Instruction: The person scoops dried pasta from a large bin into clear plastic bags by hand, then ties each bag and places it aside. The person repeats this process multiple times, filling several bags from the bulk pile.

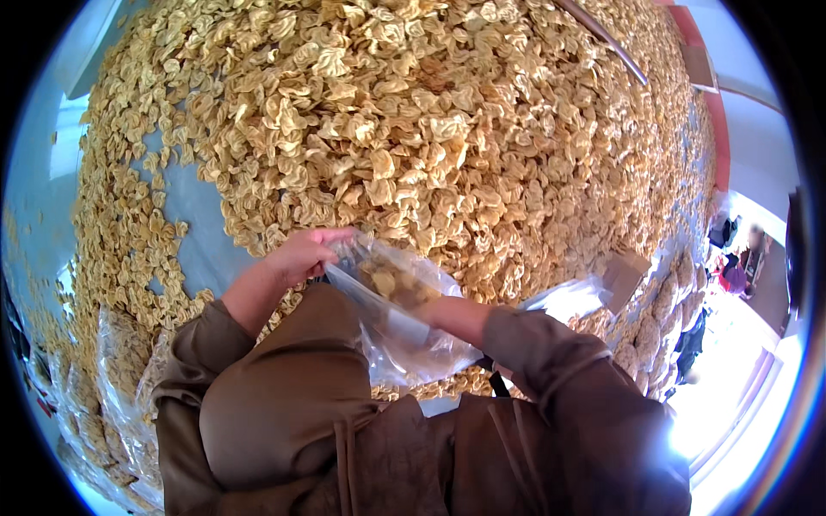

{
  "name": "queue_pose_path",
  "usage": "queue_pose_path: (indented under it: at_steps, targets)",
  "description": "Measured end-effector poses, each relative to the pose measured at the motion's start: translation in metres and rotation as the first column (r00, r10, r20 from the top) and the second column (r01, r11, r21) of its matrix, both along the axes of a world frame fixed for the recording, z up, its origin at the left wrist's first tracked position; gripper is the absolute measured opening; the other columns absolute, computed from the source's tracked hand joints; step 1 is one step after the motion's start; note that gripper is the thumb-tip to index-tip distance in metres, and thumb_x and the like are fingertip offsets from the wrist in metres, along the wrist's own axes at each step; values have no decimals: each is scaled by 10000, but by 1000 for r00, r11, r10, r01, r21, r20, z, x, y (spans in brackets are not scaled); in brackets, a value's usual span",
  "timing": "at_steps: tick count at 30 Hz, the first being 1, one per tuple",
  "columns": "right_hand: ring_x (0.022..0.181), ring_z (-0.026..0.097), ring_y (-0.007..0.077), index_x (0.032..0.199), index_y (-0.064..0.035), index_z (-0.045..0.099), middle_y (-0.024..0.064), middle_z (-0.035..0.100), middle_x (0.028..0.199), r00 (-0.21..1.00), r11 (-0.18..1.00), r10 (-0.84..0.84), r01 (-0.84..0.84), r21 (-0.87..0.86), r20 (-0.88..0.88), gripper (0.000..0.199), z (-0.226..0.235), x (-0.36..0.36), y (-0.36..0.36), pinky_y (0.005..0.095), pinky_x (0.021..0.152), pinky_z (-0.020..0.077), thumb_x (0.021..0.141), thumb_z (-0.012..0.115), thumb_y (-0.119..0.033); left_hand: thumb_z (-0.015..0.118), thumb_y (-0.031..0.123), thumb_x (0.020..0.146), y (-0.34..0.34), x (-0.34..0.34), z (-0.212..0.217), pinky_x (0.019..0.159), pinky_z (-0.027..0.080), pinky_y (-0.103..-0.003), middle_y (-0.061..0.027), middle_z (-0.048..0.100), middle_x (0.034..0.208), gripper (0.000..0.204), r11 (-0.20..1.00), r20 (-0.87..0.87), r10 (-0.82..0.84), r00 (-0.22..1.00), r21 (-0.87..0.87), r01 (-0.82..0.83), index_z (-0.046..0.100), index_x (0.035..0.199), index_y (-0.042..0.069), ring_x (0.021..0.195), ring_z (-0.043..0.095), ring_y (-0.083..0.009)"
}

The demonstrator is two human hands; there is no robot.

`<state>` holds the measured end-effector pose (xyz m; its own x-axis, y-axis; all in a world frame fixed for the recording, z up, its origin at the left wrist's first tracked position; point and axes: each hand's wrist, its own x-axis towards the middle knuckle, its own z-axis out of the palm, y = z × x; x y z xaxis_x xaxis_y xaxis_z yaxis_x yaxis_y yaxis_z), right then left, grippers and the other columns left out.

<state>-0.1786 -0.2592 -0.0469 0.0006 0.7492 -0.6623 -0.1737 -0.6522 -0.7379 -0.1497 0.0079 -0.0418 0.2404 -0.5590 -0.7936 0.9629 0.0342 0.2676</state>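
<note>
A clear plastic bag (406, 348) hangs in front of my lap with its mouth spread. My left hand (303, 256) is closed on the bag's rim at the left, thumb and fingers pinching the film. From the right, my right hand (420, 308) reaches inside the bag. Its fingers are hidden by film and glare, so I cannot tell what they hold. Some yellowish pieces (383, 279) show through the plastic. Around the bag and beyond it spreads a deep heap of thin, wavy golden chips (370, 146).
Filled clear bags (129, 357) stand at the left, and more bags (658, 331) line the right. A cardboard piece (624, 277) lies by shiny plastic film (568, 299). A brown pole (607, 39) rests on the far heap. Bluish sheeting (194, 219) shows through the chips.
</note>
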Motion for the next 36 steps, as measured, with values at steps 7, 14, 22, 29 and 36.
queue_pose_path:
  at_steps: [7,14,22,29,36]
  targets:
    - [1267,394,377,1406,-281,395,194,245,1491,412,919,-54,378,-117,910,811,53,237,99,448,1043,363,707,725,-527,452,-68,833,27,-5,-29,412,272,-139,-108,598,1225,515,911,-120,411,904,85,-403,457,1341,13,504,378,-21]
    - [974,589,346,1333,-255,475,190,459,1253,768,987,31,78,-142,639,632,56,142,122,389,877,485,745,698,-308,454,-12,876,14,14,-27,483,389,-183,-140,613,1144,297,756,-203,654,729,208,-620,554,1155,-23,625,526,-101]
    - [1024,588,305,1175,-168,602,159,604,1120,783,793,601,-609,3,160,374,57,56,35,400,921,446,868,543,-374,516,-70,775,-12,-23,5,863,467,-235,-56,566,1271,606,991,111,124,986,-68,-117,439,1370,19,1042,571,-97]
    - [1019,618,266,1238,-187,548,117,611,1118,200,783,-91,620,-55,976,413,3,295,17,393,896,501,833,588,-121,476,-66,773,-22,21,43,728,436,-185,7,524,1336,628,998,251,-9,968,-50,22,448,1386,67,852,525,-27]
    - [815,630,131,1258,-166,575,20,666,952,402,613,-604,786,79,688,409,-5,292,3,274,722,536,862,616,-75,474,-64,757,-21,21,54,601,385,-156,18,545,1308,627,994,305,-103,947,9,106,464,1372,58,694,456,6]
